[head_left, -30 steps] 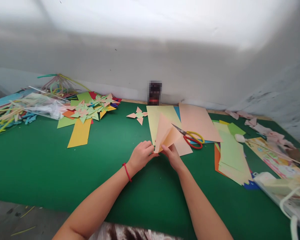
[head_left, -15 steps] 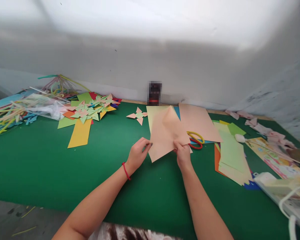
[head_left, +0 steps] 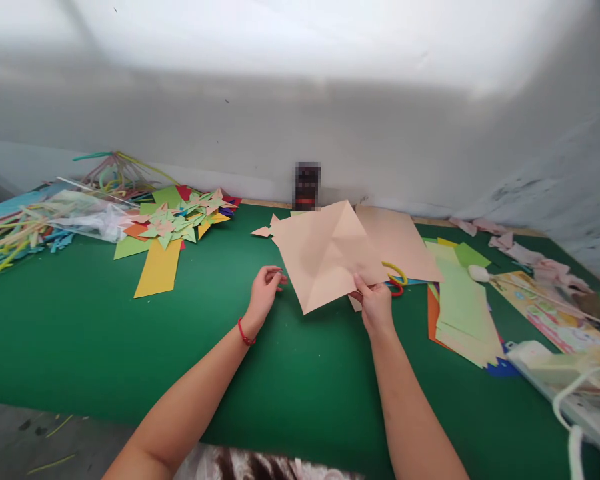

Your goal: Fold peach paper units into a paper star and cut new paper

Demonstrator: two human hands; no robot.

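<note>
A square sheet of peach paper (head_left: pixel 315 253), with crease lines across it, is raised over the green tabletop. My right hand (head_left: pixel 379 307) pinches its lower right edge, thumb on top. A smaller peach piece pokes out below the sheet beside those fingers. To the left of the sheet, my left hand (head_left: pixel 265 293) is off the paper, its fingers loosely bent and apart, holding nothing. Partly hidden by the sheet are a peach paper star shape (head_left: pixel 261 232) and scissors (head_left: pixel 395 273) with yellow and red handles. Another peach sheet (head_left: pixel 405 240) lies behind on the right.
At left lie a heap of folded paper stars (head_left: pixel 173 223), a yellow paper strip (head_left: pixel 157 270) and a tangle of colored pipe cleaners (head_left: pixel 20 227). On the right are pale green sheets (head_left: pixel 465 313), a glue stick-like white-tipped rod (head_left: pixel 479 273) and a white power strip (head_left: pixel 595 417).
My left hand has let go of the peach sheet and moved left. My right hand has shifted slightly right, and the sheet has turned and opened out wider to the left.
</note>
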